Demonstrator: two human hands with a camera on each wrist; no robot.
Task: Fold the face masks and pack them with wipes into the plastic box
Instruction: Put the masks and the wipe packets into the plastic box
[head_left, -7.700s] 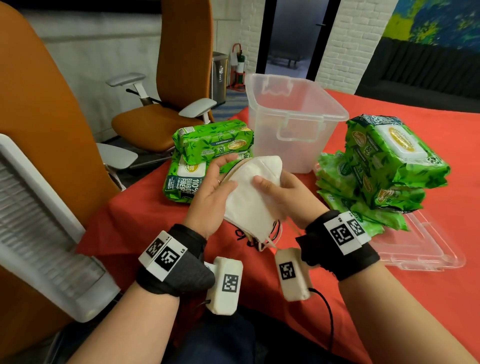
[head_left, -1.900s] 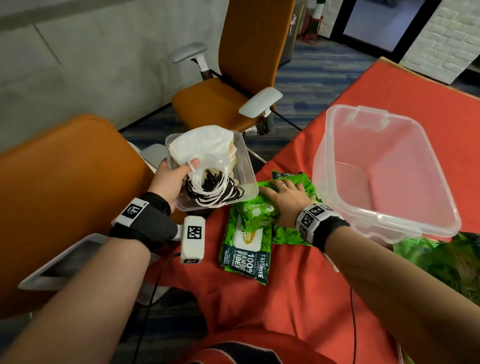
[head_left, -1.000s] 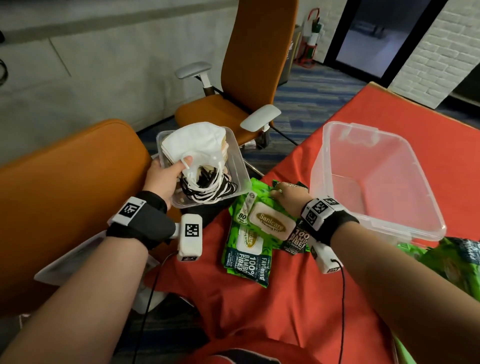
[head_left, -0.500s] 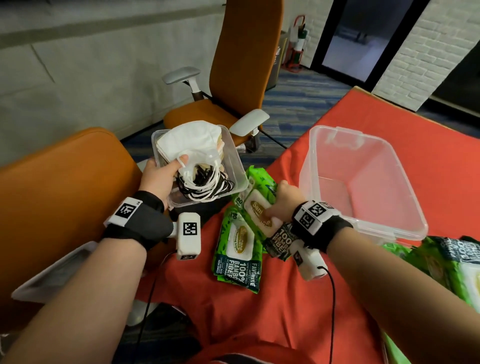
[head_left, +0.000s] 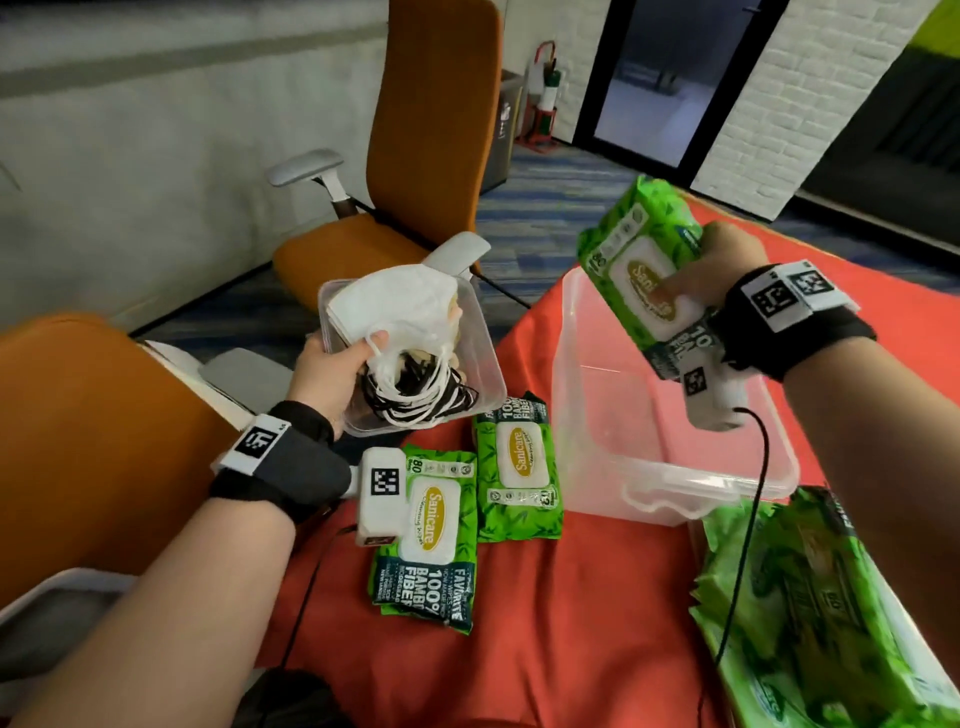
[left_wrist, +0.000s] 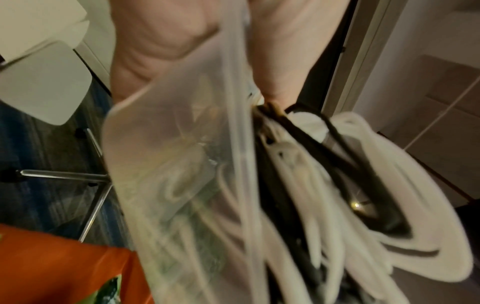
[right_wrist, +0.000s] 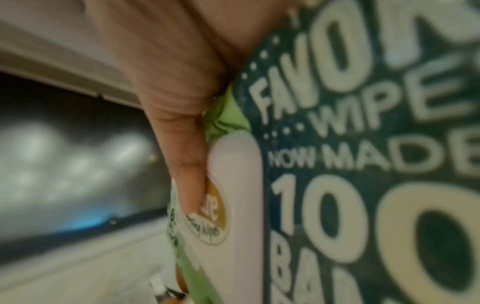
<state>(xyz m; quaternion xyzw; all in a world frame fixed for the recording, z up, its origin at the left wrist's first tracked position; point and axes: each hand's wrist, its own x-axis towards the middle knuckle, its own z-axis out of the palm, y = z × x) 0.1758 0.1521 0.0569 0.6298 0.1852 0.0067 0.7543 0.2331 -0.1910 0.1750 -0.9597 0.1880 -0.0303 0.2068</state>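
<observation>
Nearest the viewer, two forearms reach over a counter (head_left: 571, 613) draped in red cloth. At the near right edge sits a heap of soft green wipe packs (head_left: 800, 623). Two more wipe packs lie flat side by side in the middle: one (head_left: 431, 535) just beyond the left wrist, the other (head_left: 519, 467) touching the near left corner of the large plastic box (head_left: 665, 467).

The left hand (head_left: 332, 374) holds a small clear tub (head_left: 478, 374) off the counter's left edge. Its thumb presses down on folded white face masks (head_left: 395, 306) inside, and white and black ear loops spill in a tangle toward the tub's near end. The left wrist view confirms the grip: palm under the cloudy plastic wall, thumb over the rim.

The right hand (head_left: 722, 275) grips a glossy green wipe pack (head_left: 639, 270), thumb across its white flip lid, fingers wrapped behind. The pack hangs in the air, tilted, its long axis running from upper left down toward the wrist. It sits directly above the large plastic box, which is translucent, rectangular, open-topped and appears empty. The coming move is probably a straight lowering; the right hand is nearer the box.

Beyond stand orange office chairs (head_left: 415, 156) and a white brick wall.
</observation>
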